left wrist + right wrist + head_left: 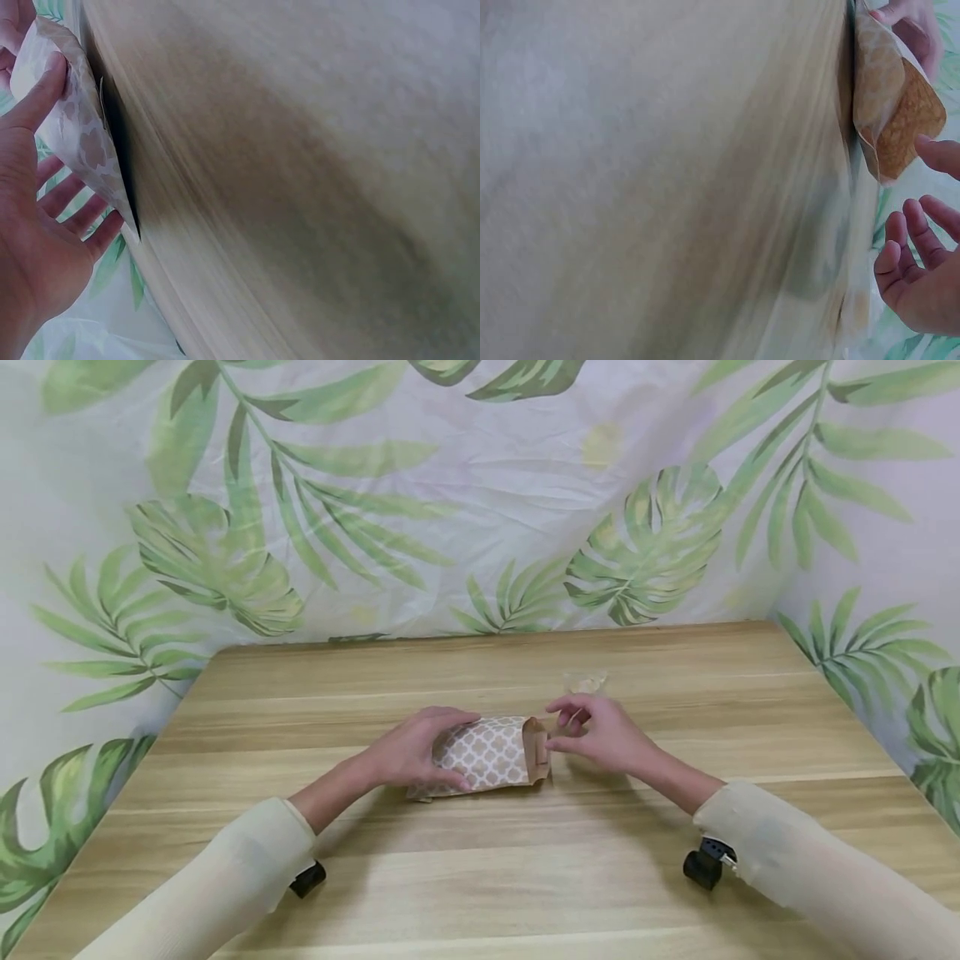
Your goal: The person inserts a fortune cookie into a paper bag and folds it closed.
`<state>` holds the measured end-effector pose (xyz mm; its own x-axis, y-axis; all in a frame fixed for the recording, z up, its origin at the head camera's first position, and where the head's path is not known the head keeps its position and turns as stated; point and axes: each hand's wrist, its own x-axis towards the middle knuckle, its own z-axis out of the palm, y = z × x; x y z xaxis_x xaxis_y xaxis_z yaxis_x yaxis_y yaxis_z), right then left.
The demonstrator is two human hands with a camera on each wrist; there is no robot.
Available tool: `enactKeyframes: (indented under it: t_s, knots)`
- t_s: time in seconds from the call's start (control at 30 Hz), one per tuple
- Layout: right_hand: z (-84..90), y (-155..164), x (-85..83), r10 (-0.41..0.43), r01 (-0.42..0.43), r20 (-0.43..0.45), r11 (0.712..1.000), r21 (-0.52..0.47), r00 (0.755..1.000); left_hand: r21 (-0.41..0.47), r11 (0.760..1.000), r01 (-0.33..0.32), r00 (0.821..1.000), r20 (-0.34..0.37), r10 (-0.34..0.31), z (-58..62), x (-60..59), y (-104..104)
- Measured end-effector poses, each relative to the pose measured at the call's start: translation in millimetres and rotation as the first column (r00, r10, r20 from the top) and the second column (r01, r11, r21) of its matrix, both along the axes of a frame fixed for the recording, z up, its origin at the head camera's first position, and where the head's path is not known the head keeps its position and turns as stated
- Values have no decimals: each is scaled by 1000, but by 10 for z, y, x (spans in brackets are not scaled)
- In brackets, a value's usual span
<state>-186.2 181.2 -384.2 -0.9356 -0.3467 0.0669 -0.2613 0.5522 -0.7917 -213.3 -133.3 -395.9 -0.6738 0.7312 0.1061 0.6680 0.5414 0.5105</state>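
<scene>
On wooden surface [480, 860]: left hand [408, 752] clamped around patterned paper bag [487, 758], steadying it. Right hand [600, 735], fingers loosely apart, at its open flap [537, 747].

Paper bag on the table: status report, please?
Left hand grips paper bag. Right hand at its open flap, fingers curled, empty. Small clear wrapper behind, not blocking.
</scene>
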Motion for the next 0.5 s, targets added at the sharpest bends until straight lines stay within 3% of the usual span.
enactKeyframes:
  t_s: [0.5]
  knots:
    - [64,158,-109,-68,75,-166,997,37,984,-9,999,-37,999,23,37,-21,14,8]
